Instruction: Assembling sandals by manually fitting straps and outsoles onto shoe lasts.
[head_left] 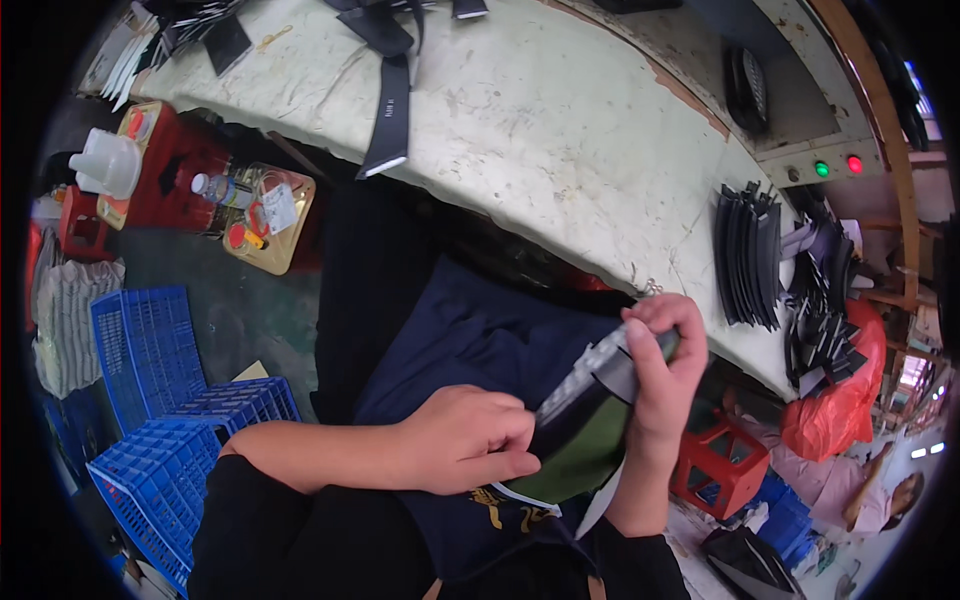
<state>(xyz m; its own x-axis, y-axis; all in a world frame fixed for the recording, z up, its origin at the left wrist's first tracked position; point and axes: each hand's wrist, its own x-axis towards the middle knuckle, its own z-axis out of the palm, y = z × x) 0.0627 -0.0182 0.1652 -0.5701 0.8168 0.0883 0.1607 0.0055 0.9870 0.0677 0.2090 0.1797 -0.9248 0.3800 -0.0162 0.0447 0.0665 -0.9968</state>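
Over my lap I hold a flexible dark piece with a silvery patterned strip (580,382) along its upper edge; its exact kind I cannot make out. A green panel (578,462) with pale edges shows below the strip, and whether it is joined to it is unclear. My right hand (668,365) pinches the upper right end between thumb and bent fingers. With curled fingers, my left hand (470,437) closes on the lower left end, where the grip is partly hidden. Beneath lies a navy apron (470,325).
A pale worktable (560,150) runs beyond my lap. It carries black strap-like pieces (392,115) and a row of dark curved pieces (748,255). Blue crates (165,465) and red stools (180,170) stand left; another red stool (722,465) and a person (850,485) are right.
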